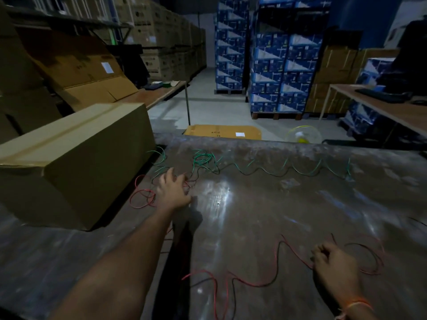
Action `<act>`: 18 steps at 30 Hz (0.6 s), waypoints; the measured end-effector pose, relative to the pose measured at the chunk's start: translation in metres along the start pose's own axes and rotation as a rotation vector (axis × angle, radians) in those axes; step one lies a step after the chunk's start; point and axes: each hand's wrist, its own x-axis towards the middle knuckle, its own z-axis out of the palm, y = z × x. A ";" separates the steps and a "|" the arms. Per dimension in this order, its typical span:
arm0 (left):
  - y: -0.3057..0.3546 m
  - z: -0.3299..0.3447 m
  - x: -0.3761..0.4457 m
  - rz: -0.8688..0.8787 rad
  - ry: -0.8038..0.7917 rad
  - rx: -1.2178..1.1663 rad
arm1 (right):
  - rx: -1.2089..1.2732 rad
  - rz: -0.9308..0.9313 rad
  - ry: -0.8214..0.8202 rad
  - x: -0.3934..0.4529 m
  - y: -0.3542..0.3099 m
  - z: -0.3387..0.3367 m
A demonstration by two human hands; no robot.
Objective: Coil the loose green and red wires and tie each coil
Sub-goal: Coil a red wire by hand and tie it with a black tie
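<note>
Wires lay loose on the desk [254,204]; by the look of it, no coil was made or tied yet, so nearly all the work remained. Green wire [254,168] snaked thin and wavy along the far side, bunched toward the left. Red wire [251,284] looped across the near side and far left. Left hand [172,191] reached into the tangle, its grip unclear. Right hand [332,264] pinched red wire. Desk looked worn, dull and glossy in patches.
</note>
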 end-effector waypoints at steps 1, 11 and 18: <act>-0.003 0.000 0.009 0.003 -0.054 0.043 | -0.009 -0.001 0.002 -0.001 -0.001 0.000; -0.021 0.019 0.008 -0.080 -0.412 0.155 | -0.006 -0.065 -0.024 -0.007 0.005 -0.007; 0.028 0.021 -0.105 -0.161 -0.370 0.190 | 0.074 -0.199 -0.115 -0.031 0.023 -0.021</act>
